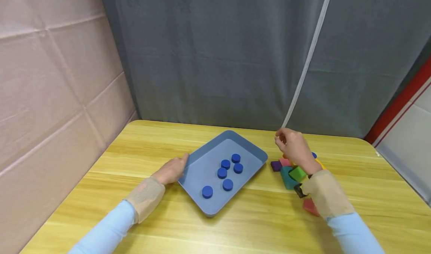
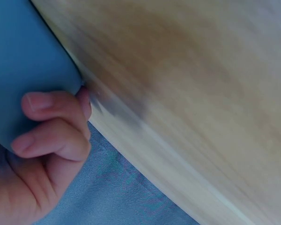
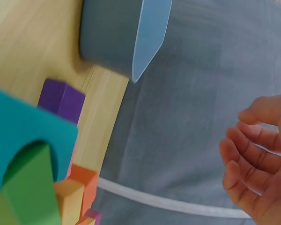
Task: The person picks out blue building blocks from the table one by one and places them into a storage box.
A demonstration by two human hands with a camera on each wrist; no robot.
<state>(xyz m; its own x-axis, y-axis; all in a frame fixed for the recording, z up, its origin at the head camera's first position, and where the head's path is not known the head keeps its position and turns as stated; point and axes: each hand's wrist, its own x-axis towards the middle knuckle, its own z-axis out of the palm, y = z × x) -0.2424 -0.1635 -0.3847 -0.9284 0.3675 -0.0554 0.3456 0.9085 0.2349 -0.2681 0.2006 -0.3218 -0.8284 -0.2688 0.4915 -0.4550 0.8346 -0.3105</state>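
Observation:
A blue-grey tray (image 1: pixel 202 160) lies at an angle on the table in the head view, with several dark blue discs (image 1: pixel 228 184) inside it. My left hand (image 1: pixel 172 169) grips the tray's left side. In the left wrist view, its curled fingers press against the tray's outer wall (image 2: pixel 33 51). Raised above a pile of coloured blocks, my right hand (image 1: pixel 293 146) has its fingers loosely bent. The right wrist view shows nothing between those fingers. Among the blocks are a teal arch (image 3: pixel 37 126), a green block (image 3: pixel 33 187) and a purple block (image 3: pixel 61 101).
A red block (image 1: pixel 310 207) lies near the right forearm, apart from the pile. The right hand and sleeve partly cover the pile. Behind the wooden table (image 1: pixel 141 141) hangs a grey curtain (image 1: pixel 215 59), and a pale covered wall (image 1: pixel 57 78) rises at the left.

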